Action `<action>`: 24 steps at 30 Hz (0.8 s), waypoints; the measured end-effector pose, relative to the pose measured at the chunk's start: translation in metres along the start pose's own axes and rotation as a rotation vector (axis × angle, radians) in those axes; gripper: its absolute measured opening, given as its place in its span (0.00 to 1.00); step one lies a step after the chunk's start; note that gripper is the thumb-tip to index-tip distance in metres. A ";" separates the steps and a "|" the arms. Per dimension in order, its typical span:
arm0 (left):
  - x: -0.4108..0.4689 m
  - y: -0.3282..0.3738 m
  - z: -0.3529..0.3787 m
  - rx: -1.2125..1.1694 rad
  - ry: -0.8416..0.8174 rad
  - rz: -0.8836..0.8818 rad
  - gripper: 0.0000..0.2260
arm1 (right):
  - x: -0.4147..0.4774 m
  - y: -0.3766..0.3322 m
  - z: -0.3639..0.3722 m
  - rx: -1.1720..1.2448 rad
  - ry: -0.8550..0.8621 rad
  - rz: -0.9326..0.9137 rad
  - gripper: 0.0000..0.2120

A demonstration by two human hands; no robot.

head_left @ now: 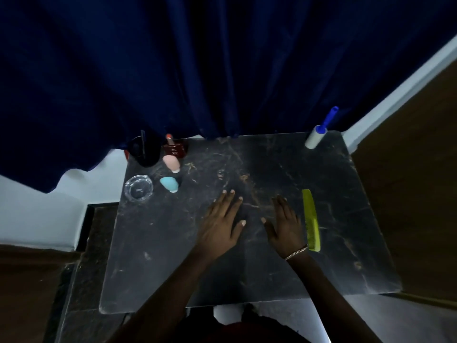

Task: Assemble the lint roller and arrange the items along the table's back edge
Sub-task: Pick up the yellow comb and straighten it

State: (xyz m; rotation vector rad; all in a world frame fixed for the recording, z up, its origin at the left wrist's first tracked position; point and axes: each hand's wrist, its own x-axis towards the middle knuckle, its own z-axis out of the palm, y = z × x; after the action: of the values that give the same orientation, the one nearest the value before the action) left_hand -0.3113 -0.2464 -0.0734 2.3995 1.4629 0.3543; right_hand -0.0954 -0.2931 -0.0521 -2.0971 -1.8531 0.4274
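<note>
The lint roller point(319, 131), a white roll on a blue handle, lies at the back right corner of the dark table point(247, 280), its handle pointing past the edge toward the curtain. A yellow-green comb point(311, 219) lies lengthwise on the right side. My left hand point(222, 224) and my right hand point(284, 226) rest flat and palm down in the table's middle, fingers spread, holding nothing. The right hand is just left of the comb, apart from it.
At the back left stand a black cup point(144, 152), a dark red bottle point(174, 148) with a lipstick, a pink sponge point(171, 163), a teal sponge point(168, 183) and a clear glass dish point(139, 190). A dark blue curtain point(197, 70) hangs behind.
</note>
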 end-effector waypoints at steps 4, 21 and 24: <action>0.017 0.052 0.026 -0.027 -0.038 0.044 0.29 | -0.011 0.054 -0.022 0.069 -0.004 0.128 0.31; 0.091 0.202 0.105 -0.721 -0.448 -0.387 0.15 | 0.006 0.171 -0.041 0.526 -0.145 0.704 0.15; 0.099 0.215 0.109 -0.782 -0.427 -0.501 0.11 | 0.016 0.174 -0.041 0.643 -0.120 0.749 0.15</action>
State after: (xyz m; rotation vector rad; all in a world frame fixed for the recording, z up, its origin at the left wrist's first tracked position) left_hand -0.0516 -0.2654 -0.0868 1.3442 1.3272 0.2119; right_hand 0.0798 -0.2982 -0.0882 -2.2064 -0.7230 1.1535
